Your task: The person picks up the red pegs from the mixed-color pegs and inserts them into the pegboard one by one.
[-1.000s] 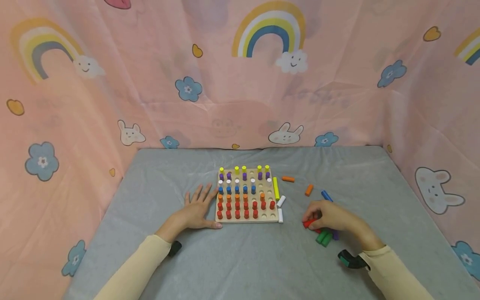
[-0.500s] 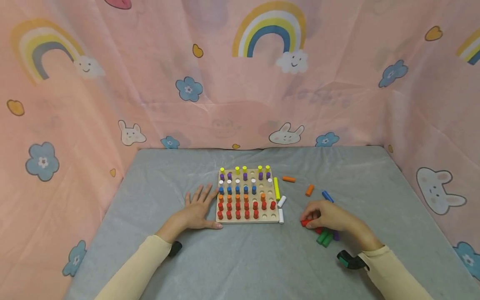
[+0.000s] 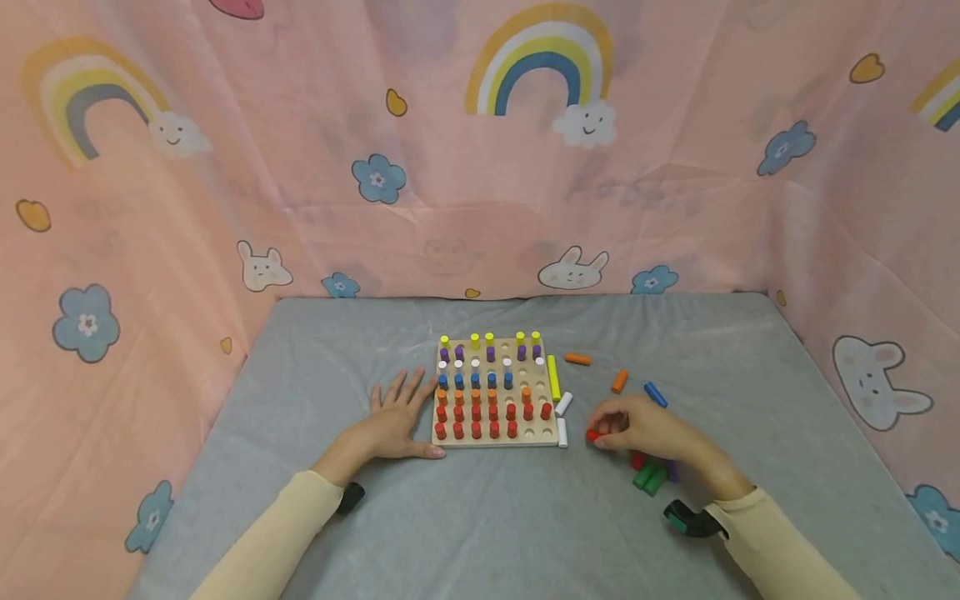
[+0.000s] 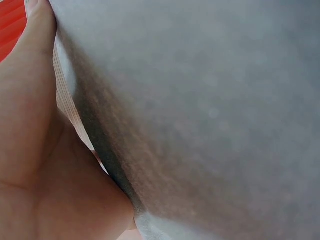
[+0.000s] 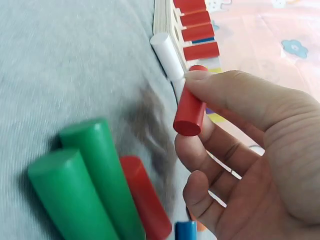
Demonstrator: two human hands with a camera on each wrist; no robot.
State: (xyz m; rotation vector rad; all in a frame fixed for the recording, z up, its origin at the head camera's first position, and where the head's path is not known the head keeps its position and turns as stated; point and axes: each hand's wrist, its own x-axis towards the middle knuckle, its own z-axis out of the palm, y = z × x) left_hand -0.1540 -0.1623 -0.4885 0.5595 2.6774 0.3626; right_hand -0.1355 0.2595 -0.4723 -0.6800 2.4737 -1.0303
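Thumb and fingers of my right hand (image 3: 637, 429) pinch a red peg (image 5: 190, 112), held close over the cloth to the right of the wooden pegboard (image 3: 495, 444). Rows of yellow, purple, white, blue, orange and red pegs stand upright in the board, with some bare holes, mostly toward its right side. With fingers spread, my left hand (image 3: 393, 421) rests on the cloth along the board's left edge, fingertips and thumb right at it. Below my right hand, green pegs (image 3: 649, 477) lie beside another red peg (image 5: 145, 195).
Along the board's right edge lie a long yellow peg (image 3: 553, 378) and two white pegs (image 3: 564, 404). Farther right are two orange pegs (image 3: 577, 359), a blue peg (image 3: 655, 394) and a purple peg (image 3: 672, 471). A pink patterned curtain (image 3: 450, 208) surrounds the grey table.
My right hand has lifted the red peg away from the loose pile and moved it left toward the board. The left hand has stayed in place.
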